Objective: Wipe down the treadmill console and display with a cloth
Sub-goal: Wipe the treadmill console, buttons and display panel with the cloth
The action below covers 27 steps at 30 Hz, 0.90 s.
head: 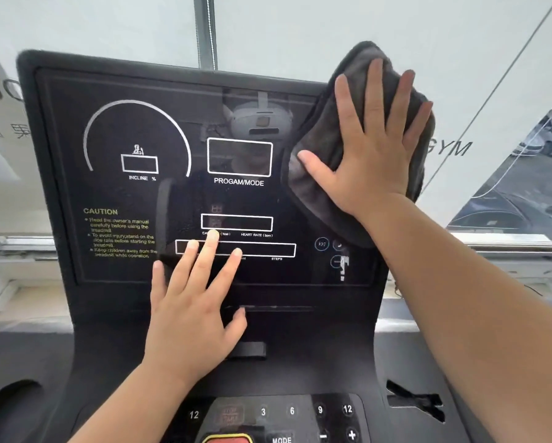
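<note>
The black treadmill display (114, 193) stands upright before me, with white boxes, an incline arc and yellow caution text. My right hand (373, 145) lies flat with fingers spread on a dark grey cloth (319, 139), pressing it against the display's upper right corner. The cloth hangs over the panel's right edge. My left hand (194, 302) rests open and flat on the lower middle of the display, fingertips on the white boxes. Below it, the console keypad (292, 410) shows numbers, a MODE key and plus and minus keys.
A red stop button (228, 439) sits at the bottom edge. Black cup recesses flank the console at left (11, 401) and right (418, 401). Behind the treadmill is a frosted window with a ledge (504, 241) and parked cars outside.
</note>
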Tool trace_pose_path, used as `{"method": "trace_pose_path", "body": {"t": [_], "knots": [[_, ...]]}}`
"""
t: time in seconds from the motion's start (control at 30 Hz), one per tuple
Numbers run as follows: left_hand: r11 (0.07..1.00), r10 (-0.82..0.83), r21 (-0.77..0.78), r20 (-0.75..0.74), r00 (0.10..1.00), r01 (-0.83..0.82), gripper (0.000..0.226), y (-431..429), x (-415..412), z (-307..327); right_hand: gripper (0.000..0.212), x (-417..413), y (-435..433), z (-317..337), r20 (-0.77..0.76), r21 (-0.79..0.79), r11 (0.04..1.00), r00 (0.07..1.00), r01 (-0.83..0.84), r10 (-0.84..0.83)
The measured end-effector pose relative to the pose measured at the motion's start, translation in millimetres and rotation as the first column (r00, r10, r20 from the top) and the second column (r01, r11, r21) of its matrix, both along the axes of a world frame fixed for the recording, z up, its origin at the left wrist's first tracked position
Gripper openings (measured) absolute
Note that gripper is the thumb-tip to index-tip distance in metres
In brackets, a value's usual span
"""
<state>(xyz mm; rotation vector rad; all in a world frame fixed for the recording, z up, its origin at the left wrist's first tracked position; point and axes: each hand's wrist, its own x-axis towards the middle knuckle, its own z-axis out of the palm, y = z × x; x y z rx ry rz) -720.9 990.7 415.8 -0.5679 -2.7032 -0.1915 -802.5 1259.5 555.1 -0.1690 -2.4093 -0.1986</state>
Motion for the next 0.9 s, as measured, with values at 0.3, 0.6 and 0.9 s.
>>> {"method": "trace_pose_path", "body": {"t": [0.3, 0.6, 0.9], "knots": [[0.998, -0.056, -0.041, -0.058, 0.997, 0.054, 0.081, -5.5, -5.9, 1.2, 0.093, 46.7, -39.3, -104.2, 0.144, 0.204, 0.914, 0.934, -0.352, 0.328], [0.998, 0.001, 0.069, -0.137, 0.991, 0.008, 0.068, -46.9, -4.4, -6.8, 0.104, 6.5, -15.5, -14.1, 0.053, 0.092, 0.994, 0.997, -0.064, 0.059], [0.954, 0.235, 0.195, -0.012, 0.972, -0.228, 0.082, -76.8, -6.1, -21.7, 0.12, 1.0, -94.6, -30.2, 0.055, -0.062, 0.998, 0.998, -0.031, 0.034]]}}
